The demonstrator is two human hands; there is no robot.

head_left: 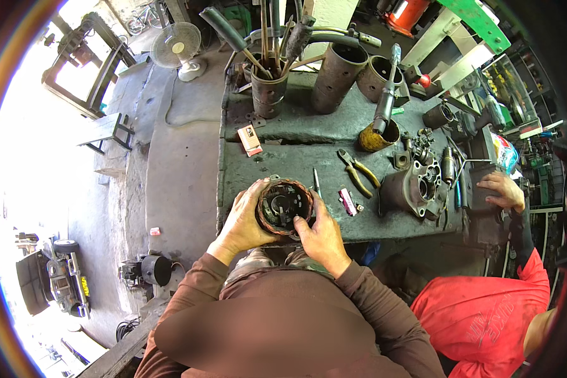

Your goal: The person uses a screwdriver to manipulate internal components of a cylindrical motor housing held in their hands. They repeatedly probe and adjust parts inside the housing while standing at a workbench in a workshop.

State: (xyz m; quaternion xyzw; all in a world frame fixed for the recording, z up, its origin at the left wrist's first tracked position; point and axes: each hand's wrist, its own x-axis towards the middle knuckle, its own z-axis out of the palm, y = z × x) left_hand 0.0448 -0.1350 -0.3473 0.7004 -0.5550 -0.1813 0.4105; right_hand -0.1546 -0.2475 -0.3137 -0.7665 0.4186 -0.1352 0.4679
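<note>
I hold a round metal housing [282,200] lined with a ring of copper windings at the bench's near edge, its open face up. My left hand [242,220] is wrapped round its left side. My right hand [321,236] grips the right side, thumb over the inner rim. Just beyond it on the bench [264,165] lie a thin pointed tool [316,183], a small pink-and-white packet [348,201] and yellow-handled pliers [358,176]. To their right sits a cast metal housing [402,194].
An orange-and-white box [249,140], a yellow can [379,135] and metal cylinders [334,75] occupy the back. A co-worker in red [460,321] is close on my right, their hand [501,189] at the bench's right end. A fan [176,47] stands on the floor back left.
</note>
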